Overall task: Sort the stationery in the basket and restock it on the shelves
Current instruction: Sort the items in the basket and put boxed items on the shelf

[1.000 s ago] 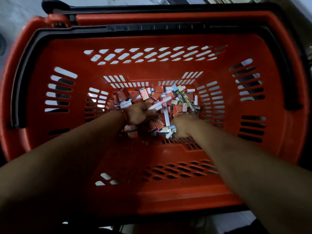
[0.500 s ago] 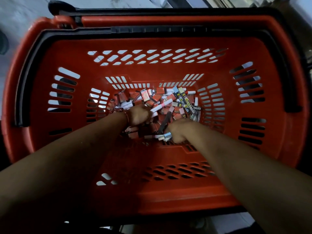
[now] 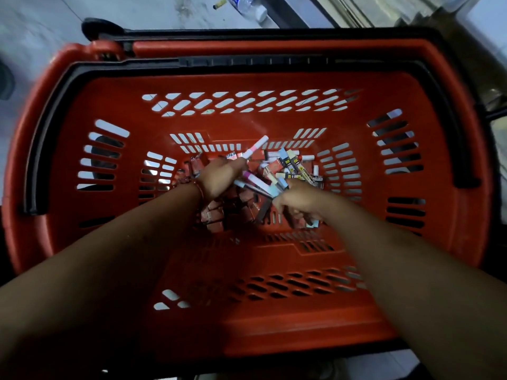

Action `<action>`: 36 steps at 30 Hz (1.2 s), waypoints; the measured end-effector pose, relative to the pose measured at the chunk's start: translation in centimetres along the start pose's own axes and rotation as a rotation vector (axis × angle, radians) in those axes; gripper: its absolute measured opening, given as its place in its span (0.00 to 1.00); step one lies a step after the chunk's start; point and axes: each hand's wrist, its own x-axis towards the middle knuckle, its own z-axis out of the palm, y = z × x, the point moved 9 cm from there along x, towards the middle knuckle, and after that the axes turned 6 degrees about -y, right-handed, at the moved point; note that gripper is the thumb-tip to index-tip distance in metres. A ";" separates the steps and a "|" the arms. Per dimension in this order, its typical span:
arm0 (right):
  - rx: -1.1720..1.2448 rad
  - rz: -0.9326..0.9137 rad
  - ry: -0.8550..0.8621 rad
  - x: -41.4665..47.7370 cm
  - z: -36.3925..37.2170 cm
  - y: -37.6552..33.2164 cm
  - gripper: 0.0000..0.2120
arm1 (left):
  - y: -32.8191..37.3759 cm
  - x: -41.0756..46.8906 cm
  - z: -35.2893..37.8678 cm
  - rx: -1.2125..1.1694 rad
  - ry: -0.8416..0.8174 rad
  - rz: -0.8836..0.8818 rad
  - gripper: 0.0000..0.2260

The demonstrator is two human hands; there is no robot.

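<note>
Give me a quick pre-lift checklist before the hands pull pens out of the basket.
1. Left hand grips the pink pen: ok.
2. Right hand fingers curled on the bundle: ok; the count cannot be told.
3. Pink pen clear of the pile: ok.
4. Bundle clear of the left hand: cannot tell, its ends reach it.
5. Basket opening unobstructed above: ok.
6. Basket emptied: not ok, the pile is inside.

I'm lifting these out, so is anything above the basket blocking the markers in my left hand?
Nothing visible. The left hand grips the markers, the basket is open on top, its black handle lying along the rim.
</note>
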 end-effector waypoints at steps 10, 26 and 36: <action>0.209 0.094 0.354 -1.9 -4.8 1.8 0.13 | 0.7 0.1 0.6 0.041 0.068 0.137 0.20; 0.089 0.207 0.717 -3.8 -7.8 3.9 0.14 | 0.2 1.7 11.1 0.216 -0.201 -0.112 0.12; -0.398 0.201 0.660 -4.6 -8.5 0.8 0.10 | -0.2 2.0 14.2 0.249 -0.176 -0.045 0.07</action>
